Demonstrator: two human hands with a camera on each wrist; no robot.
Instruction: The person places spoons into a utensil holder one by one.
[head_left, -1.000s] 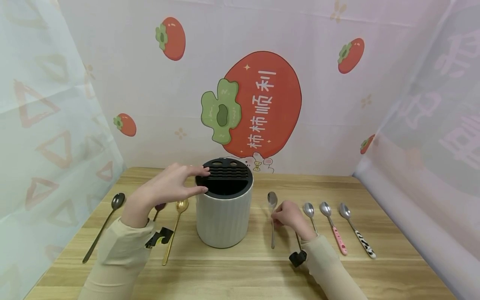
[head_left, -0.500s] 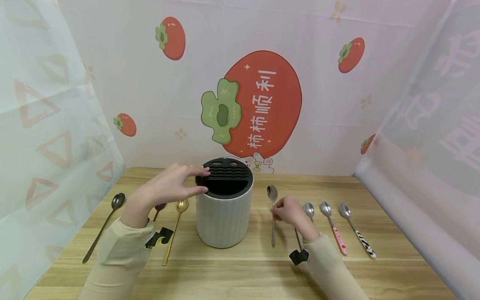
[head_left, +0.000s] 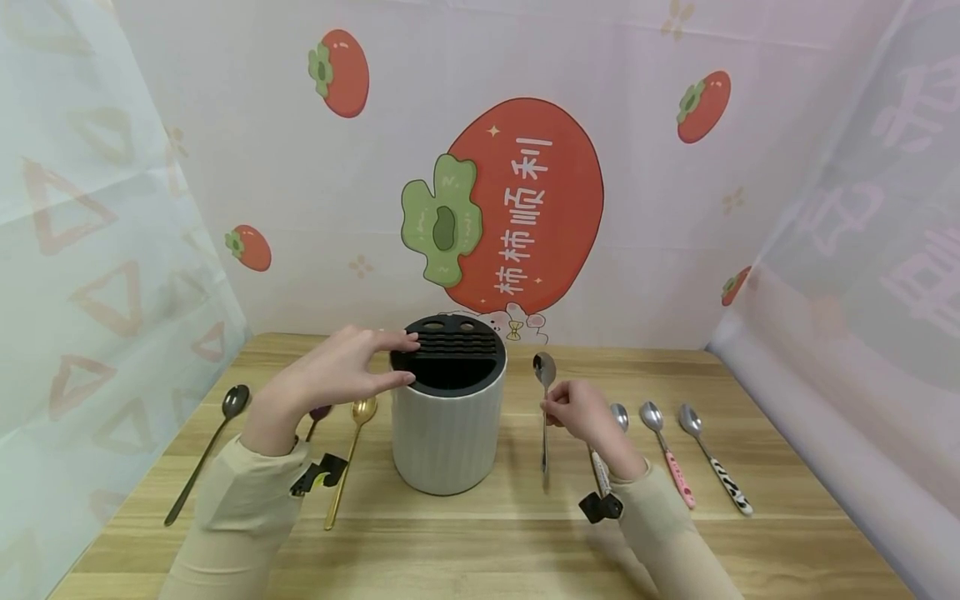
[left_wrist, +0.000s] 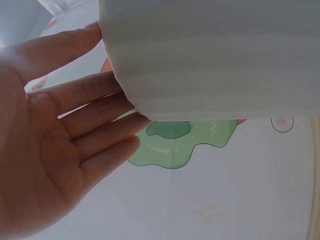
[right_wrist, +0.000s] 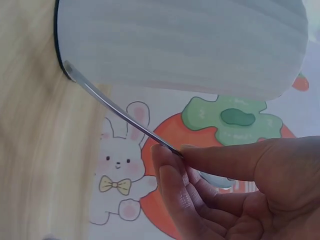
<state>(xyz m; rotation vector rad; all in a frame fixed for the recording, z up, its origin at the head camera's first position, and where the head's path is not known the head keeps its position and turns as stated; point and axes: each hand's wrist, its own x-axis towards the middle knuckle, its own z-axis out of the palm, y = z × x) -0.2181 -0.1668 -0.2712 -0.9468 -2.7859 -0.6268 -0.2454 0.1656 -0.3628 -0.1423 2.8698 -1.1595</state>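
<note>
Silver spoon [head_left: 544, 369] clamped in the right hand [head_left: 577, 410], thumb and fingertips together on its handle, its bowl toward twelve o'clock and its tail toward six. It is at the three o'clock side of the white holder [head_left: 446, 446], near it; I cannot tell whether its tail touches the counter [head_left: 480, 550]. At the holder's nine o'clock, the left hand [head_left: 348, 367] has its grip apart, thumb and forefinger spread at the black lid [head_left: 456, 344].

At twelve, white characters on the backdrop's big persimmon [head_left: 573, 208] read 柿柿顺利, running upward. Pale lettering on the right cloth [head_left: 892, 217], toward two, is too faint to read. Out at three lie a pink spoon [head_left: 678, 480] with tiny, illegible marks on its handle and a cow-print spoon [head_left: 730, 486]. Toward nine lie a gold spoon [head_left: 364, 410] and, farther out, a dark spoon [head_left: 236, 401].
</note>
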